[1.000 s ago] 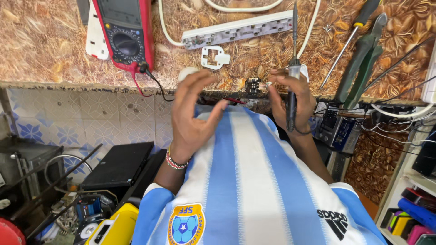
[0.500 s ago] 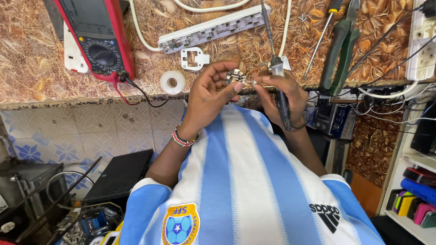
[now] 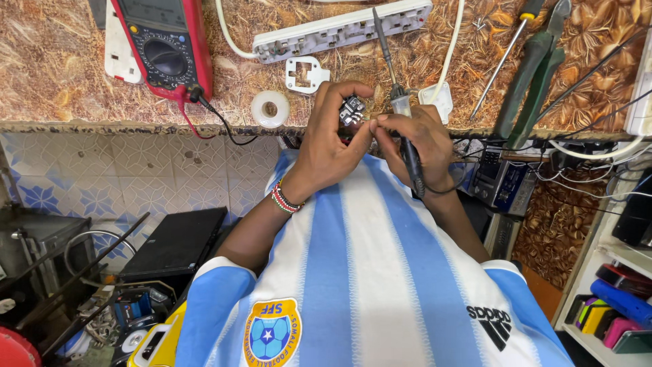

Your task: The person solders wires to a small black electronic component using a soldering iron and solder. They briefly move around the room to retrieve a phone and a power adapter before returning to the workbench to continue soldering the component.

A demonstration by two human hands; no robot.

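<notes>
My left hand [image 3: 326, 146] pinches a small grey electronic component [image 3: 351, 111] at the near edge of the patterned bench [image 3: 61, 75], fingers curled around it. My right hand [image 3: 418, 143] is closed around a soldering iron [image 3: 401, 109] whose thin tip points away over the bench, and its fingertips also touch the component. A beaded bracelet [image 3: 285, 197] sits on my left wrist. My blue and white striped shirt [image 3: 353, 272] fills the lower view.
A red multimeter [image 3: 163, 47] lies at the back left with leads trailing off the edge. A white power strip [image 3: 339, 27], white plastic bracket [image 3: 305, 73], tape roll [image 3: 269, 109], screwdriver [image 3: 502, 61] and green-handled pliers [image 3: 533, 81] lie around. Clutter and shelves stand below.
Both hands have come together over the bench edge onto the small component, and my left hand has gone from spread fingers to pinching it. The view has shifted slightly.
</notes>
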